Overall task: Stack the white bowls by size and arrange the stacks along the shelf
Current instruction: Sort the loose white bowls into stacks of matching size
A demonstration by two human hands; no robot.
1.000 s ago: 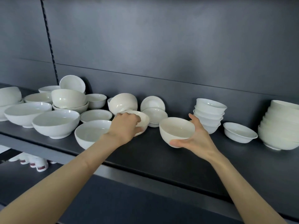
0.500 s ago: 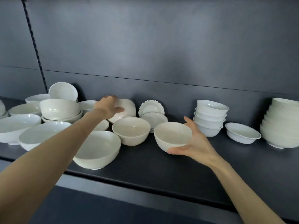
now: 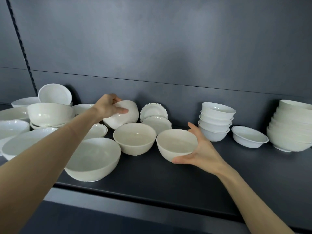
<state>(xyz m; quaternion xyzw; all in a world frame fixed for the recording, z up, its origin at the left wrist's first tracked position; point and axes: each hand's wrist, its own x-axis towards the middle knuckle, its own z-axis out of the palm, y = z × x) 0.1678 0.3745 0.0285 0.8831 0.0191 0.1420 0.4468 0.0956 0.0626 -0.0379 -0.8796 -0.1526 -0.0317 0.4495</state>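
Running out of the frame on the right, the tall stack [image 3: 292, 129] of wide nested bowls is showing only its left part, so its count is hard to make out. At the left edge a big bowl [image 3: 11, 130] is likewise being cut off. The left forearm is crossing in front of the large front bowl [image 3: 94, 157] and a small dish [image 3: 98, 130], hiding part of each. Behind it a deep bowl [image 3: 49, 114] is sitting inside a wider one, and a round bowl [image 3: 54, 94] is leaning on edge by the back wall [image 3: 168, 56].

The left hand [image 3: 109, 108] is gripping a tilted bowl [image 3: 125, 114] at the back of the shelf [image 3: 168, 174], thumb on its side and fingers curled over the top; only its outer wall is showing. The right hand [image 3: 200, 152] is cupping a medium bowl [image 3: 176, 144], thumb under the near wall and fingers round the far side. Whether its foot is touching the shelf is unclear. Just left of it, a similar bowl [image 3: 134, 137] is standing upright.

Behind these, one rimmed dish [image 3: 152, 110] is leaning against the wall and another [image 3: 156, 123] is lying before it. Further right, four small bowls [image 3: 216, 122] are nesting in a stack, with a shallow bowl [image 3: 249, 139] standing just beside them.
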